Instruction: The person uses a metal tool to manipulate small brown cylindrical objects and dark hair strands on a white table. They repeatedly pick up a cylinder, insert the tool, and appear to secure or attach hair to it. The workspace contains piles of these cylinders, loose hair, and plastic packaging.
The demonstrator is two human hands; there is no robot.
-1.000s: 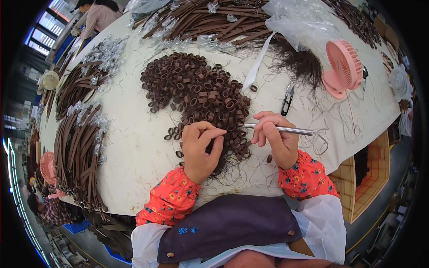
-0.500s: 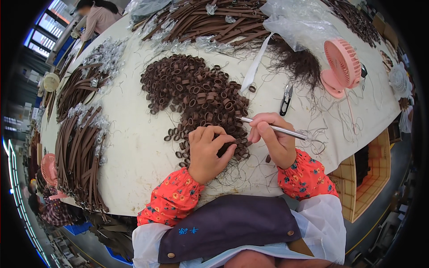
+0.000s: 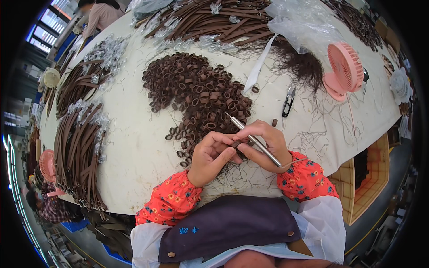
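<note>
My left hand [image 3: 208, 157] pinches a small brown loop [image 3: 237, 143] over the near end of a heap of similar loops [image 3: 194, 87]. My right hand [image 3: 268, 142] meets it there, thumb and forefinger at the loop's other side. That same hand grips a silver pen-shaped tool [image 3: 267, 153] with a thin tip and a cord at its back end. The tip points up and left over the heap, away from the held loop. Fingers partly cover the loop. One loose brown piece [image 3: 274, 122] lies just beyond my right hand.
Black-handled thread snips [image 3: 288, 102] and a pink fan [image 3: 343, 69] stand to the right. Bundles of brown straps [image 3: 82, 152] lie left, more straps [image 3: 214, 22] at the back. Dark loose threads [image 3: 299, 60] and clear plastic [image 3: 304, 24] are beyond. A person [image 3: 102, 17] sits far left.
My right hand has come left to my left hand, and the tool has swung steeper, its tip higher. The brown loop now shows between both hands. A loose brown piece shows past my right hand.
</note>
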